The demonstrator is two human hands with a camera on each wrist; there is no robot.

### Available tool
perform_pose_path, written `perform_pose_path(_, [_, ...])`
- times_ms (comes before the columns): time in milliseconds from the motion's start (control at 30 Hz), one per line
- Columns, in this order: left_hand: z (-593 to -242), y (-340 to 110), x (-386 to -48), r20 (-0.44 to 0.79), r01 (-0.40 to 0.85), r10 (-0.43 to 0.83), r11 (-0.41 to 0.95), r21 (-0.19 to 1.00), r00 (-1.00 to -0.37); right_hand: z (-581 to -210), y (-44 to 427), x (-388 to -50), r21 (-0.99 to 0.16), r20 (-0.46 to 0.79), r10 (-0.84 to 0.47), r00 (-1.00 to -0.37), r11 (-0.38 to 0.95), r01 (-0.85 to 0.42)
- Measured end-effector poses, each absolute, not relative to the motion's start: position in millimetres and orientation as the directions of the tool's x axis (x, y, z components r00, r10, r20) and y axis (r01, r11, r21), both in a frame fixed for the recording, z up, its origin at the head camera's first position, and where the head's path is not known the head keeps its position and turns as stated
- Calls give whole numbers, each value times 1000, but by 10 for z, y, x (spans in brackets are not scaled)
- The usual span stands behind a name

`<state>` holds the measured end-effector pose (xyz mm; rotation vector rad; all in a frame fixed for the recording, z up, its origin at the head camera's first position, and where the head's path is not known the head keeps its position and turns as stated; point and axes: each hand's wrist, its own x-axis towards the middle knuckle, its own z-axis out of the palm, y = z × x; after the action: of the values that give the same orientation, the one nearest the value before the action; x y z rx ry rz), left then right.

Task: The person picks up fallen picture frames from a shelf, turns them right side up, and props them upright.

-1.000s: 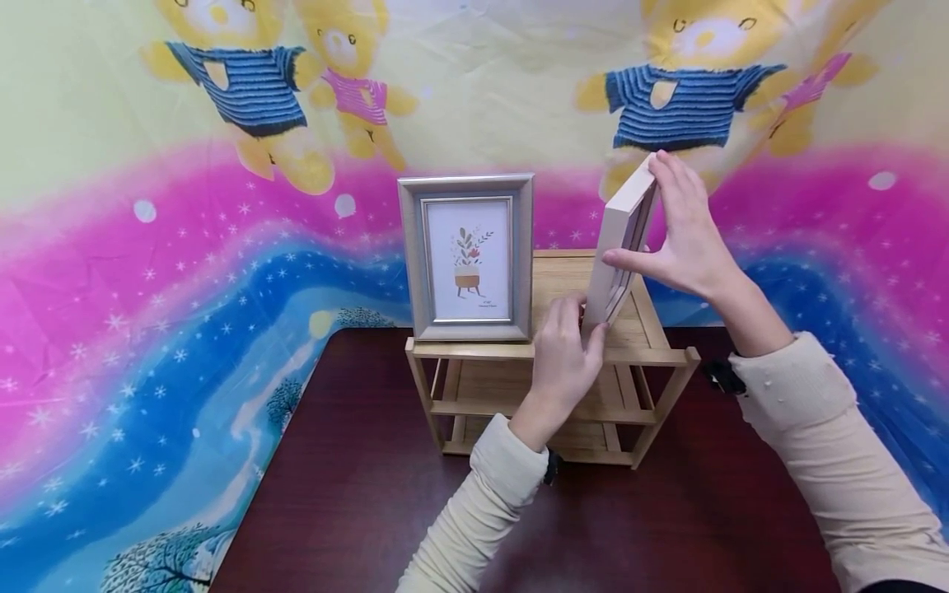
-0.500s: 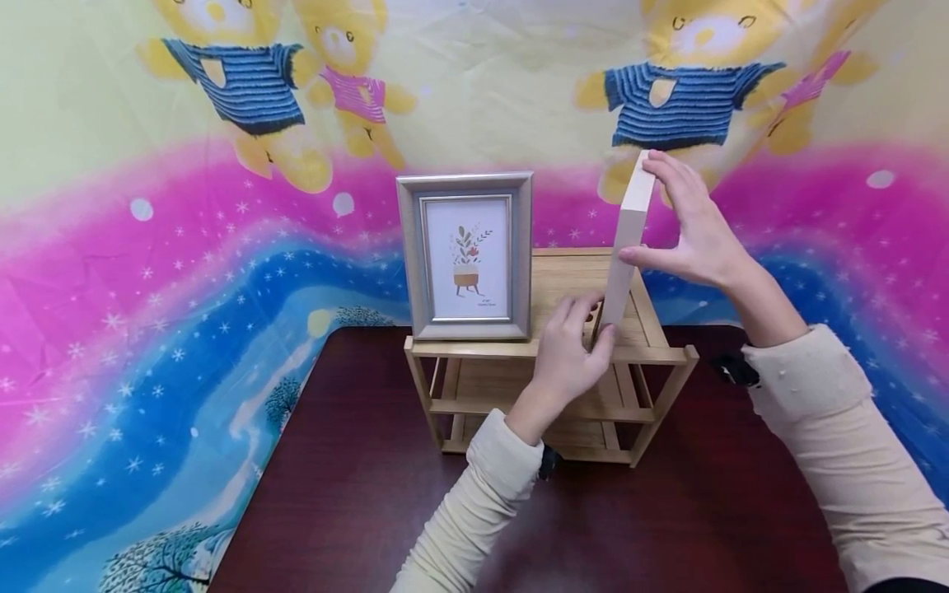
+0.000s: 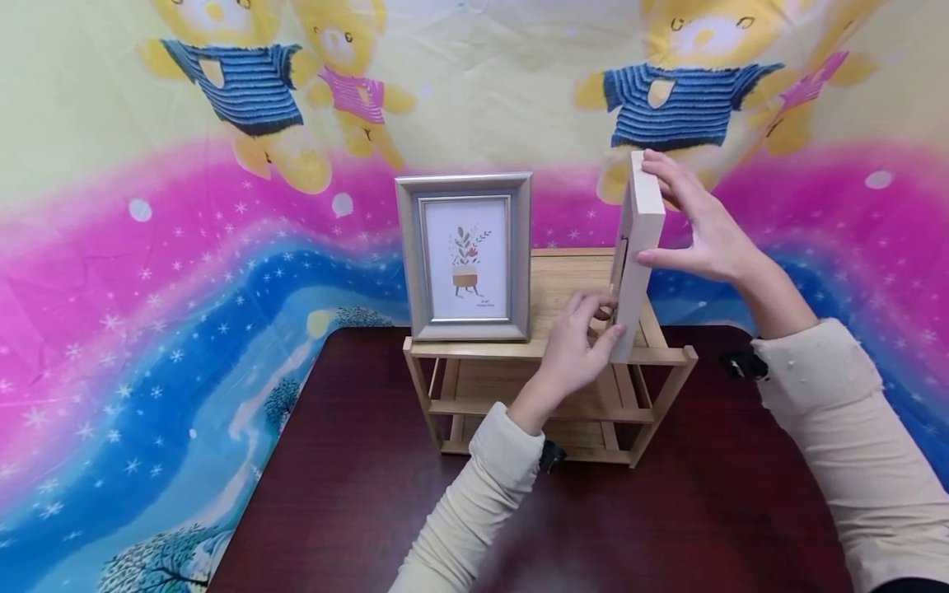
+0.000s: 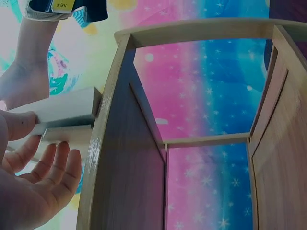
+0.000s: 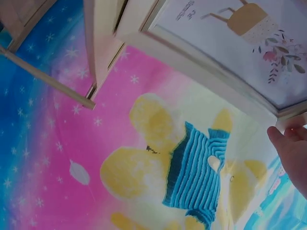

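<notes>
A white picture frame (image 3: 636,280) stands nearly edge-on at the front right of the wooden rack's (image 3: 549,352) top shelf. My left hand (image 3: 574,350) holds its lower part, with the thumb on the side edge and the fingers at the back. My right hand (image 3: 700,226) grips the upper part, the thumb lower on the side edge and the fingers at the top corner. In the right wrist view a plant print (image 5: 261,33) shows in the frame. The left wrist view shows fingers touching a pale piece (image 4: 67,134) at the frame's back.
A silver-grey picture frame (image 3: 418,263) with a plant print stands upright on the left of the same shelf. The tiered rack stands on a dark red table (image 3: 356,494). Behind hangs a bear-patterned cloth (image 3: 474,107).
The white frame has swung round: its front showed on the right before, now its back shows on the left. Both hands have shifted slightly right with it. The silver-grey frame has stayed put.
</notes>
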<state>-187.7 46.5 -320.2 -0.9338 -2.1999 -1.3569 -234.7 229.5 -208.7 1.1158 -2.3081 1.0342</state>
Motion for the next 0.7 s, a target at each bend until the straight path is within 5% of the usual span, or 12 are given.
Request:
perform_pose_path(367, [-3259, 482, -1899, 706, 760, 286, 304, 574, -648, -2090, 2378, -2316, -360, 651, -532, -542, 412, -837])
perform_pose_path(700, [-3223, 443, -1935, 804, 749, 287, 605, 271, -522, -2093, 2343, -2277, -352, 640, -522, -563, 452, -819])
